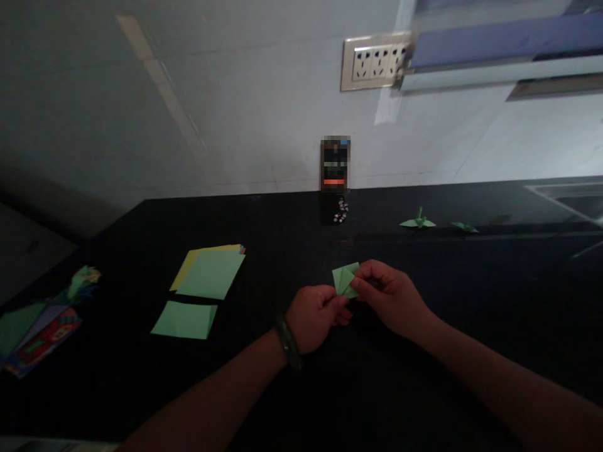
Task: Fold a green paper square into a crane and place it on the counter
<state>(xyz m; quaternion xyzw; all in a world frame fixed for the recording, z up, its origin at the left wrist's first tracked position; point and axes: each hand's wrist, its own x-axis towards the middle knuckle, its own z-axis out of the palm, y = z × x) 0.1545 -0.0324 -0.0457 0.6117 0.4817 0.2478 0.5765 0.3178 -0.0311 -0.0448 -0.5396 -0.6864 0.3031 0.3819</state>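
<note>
A small piece of folded green origami paper (pixel 344 278) is held between my two hands, just above the black countertop. My left hand (pixel 315 317), with a dark bangle at the wrist, pinches its lower left edge. The thumb and forefinger of my right hand (pixel 393 300) close on its right side. Crease lines and a triangular flap show on the paper's face. To the left lies a green sheet with a fold (pixel 184 320), and behind it a stack of green and yellow paper (pixel 211 273).
A phone (pixel 335 164), its screen blurred, leans against the wall. Two folded green paper cranes, one nearer (pixel 418 221) and one farther right (pixel 465 227), sit toward the back. Colourful packaging (pixel 47 339) and crumpled paper (pixel 83 282) lie far left. A sink edge (pixel 560 202) shows at right.
</note>
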